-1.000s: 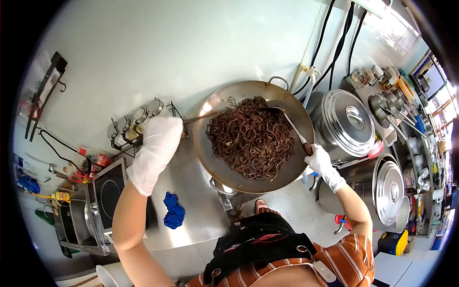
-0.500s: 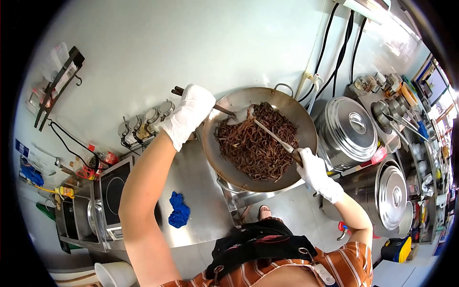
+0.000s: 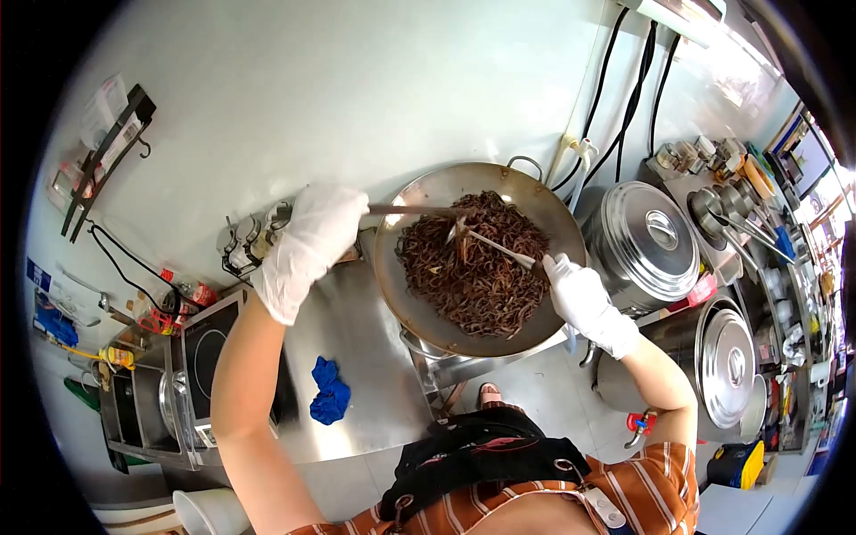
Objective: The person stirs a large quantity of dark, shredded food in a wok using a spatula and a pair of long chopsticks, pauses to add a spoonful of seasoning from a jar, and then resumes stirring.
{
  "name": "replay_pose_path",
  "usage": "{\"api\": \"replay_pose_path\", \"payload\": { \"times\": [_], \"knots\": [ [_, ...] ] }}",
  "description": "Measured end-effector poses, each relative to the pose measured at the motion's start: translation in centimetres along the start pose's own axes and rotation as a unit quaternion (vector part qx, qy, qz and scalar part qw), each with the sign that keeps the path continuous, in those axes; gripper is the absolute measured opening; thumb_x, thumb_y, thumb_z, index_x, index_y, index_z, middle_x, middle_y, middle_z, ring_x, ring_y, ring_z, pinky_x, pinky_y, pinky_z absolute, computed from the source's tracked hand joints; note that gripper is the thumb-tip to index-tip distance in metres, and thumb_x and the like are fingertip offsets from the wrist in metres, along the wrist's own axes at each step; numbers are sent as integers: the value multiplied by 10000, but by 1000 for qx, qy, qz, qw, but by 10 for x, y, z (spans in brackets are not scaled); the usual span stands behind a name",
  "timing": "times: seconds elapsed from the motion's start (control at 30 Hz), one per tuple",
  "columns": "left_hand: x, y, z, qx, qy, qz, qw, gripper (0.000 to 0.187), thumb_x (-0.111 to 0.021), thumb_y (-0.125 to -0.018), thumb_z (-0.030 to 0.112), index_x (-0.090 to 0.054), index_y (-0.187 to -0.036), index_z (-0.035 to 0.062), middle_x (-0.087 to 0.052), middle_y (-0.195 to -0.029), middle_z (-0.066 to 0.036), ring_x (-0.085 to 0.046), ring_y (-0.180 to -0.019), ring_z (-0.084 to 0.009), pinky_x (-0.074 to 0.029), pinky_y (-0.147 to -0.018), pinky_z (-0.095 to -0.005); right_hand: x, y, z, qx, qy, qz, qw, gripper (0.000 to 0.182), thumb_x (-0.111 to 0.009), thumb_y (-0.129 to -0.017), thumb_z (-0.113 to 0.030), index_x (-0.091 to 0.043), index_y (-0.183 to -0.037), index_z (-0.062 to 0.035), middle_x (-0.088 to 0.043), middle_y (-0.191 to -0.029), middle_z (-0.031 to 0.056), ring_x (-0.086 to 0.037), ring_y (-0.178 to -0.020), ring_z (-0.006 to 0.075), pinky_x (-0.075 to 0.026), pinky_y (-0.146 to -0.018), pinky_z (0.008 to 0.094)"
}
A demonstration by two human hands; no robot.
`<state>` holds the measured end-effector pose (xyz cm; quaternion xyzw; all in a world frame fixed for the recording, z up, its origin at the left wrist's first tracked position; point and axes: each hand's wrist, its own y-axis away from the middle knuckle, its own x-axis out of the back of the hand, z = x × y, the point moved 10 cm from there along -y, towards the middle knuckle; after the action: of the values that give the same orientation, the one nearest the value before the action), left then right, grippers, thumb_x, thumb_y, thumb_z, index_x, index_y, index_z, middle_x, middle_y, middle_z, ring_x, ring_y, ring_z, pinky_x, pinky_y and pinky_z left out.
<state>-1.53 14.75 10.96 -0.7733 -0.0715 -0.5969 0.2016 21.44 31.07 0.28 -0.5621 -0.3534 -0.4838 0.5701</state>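
A wide metal wok [image 3: 419,321] holds a heap of dark brown, thin strips of food [image 3: 481,294]. My left hand [image 3: 325,218], in a white glove, is closed round long brown chopsticks [image 3: 410,210]; their tips reach into the top of the heap. From the other side my right hand [image 3: 584,299], also gloved in white, grips the handle of a metal wok spatula [image 3: 504,251]. Its head lies among the strips close to the chopstick tips, partly covered by food.
Left of the wok is a steel counter [image 3: 357,308] with a crumpled blue cloth [image 3: 330,392] and an induction hob [image 3: 209,361]. Jars [image 3: 250,236] stand by the wall. Large lidded pots [image 3: 646,241] stand at right, near stacked ladles [image 3: 713,209].
My left hand has moved left and slightly down, and the chopsticks now lie nearly level. My right hand has shifted slightly up and left with the spatula, whose head has moved among the strips.
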Motion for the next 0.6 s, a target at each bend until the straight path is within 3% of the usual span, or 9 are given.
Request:
{"api": "replay_pose_path", "payload": {
  "times": [0.17,0.23,0.27,0.37,0.5,0.6],
  "knots": [
    [-13,20,-12,36,-2,27,999,129,-615,-836,198,-661,-775,94,-641,-706,-122,-636,-693,-324,-471,-606,-427,26,-28,-17,40,143,25,989,273,-538,-828,-77,-553,-1081,24,-514,-768,87,-560,-625,185,-453,-498,317],
    [-15,27,-22,51,-2,47,998,132,-619,-833,198,-656,-765,92,-641,-703,-123,-634,-692,-326,-469,-606,-430,11,-31,-18,50,237,-16,970,444,-552,-783,-66,-548,-1223,-9,-515,-796,63,-562,-663,182,-460,-504,306],
    [-19,31,-29,69,-5,36,997,130,-626,-827,198,-653,-761,90,-640,-702,-126,-633,-694,-330,-468,-607,-434,16,-34,-17,41,229,11,972,279,-550,-823,-109,-581,-1087,-22,-503,-749,43,-543,-622,155,-439,-493,291],
    [-29,43,-39,92,8,29,995,128,-639,-816,195,-648,-753,85,-638,-703,-131,-630,-697,-338,-466,-608,-438,26,-31,-22,87,257,25,962,291,-549,-822,-109,-576,-1098,-21,-506,-743,46,-551,-629,157,-441,-490,290],
    [-34,53,-42,90,31,42,995,126,-653,-804,188,-645,-741,79,-635,-700,-137,-626,-696,-345,-467,-611,-441,37,-43,6,26,238,-9,971,307,-538,-827,-91,-570,-1127,-35,-539,-779,51,-591,-622,179,-487,-489,313],
    [-40,56,-42,97,16,26,995,97,-622,-770,123,-667,-705,67,-642,-682,-143,-643,-685,-323,-487,-615,-422,40,-39,28,-11,141,-66,988,362,-565,-798,-44,-559,-1158,-4,-596,-877,108,-656,-664,243,-514,-522,355]
  ]
}}
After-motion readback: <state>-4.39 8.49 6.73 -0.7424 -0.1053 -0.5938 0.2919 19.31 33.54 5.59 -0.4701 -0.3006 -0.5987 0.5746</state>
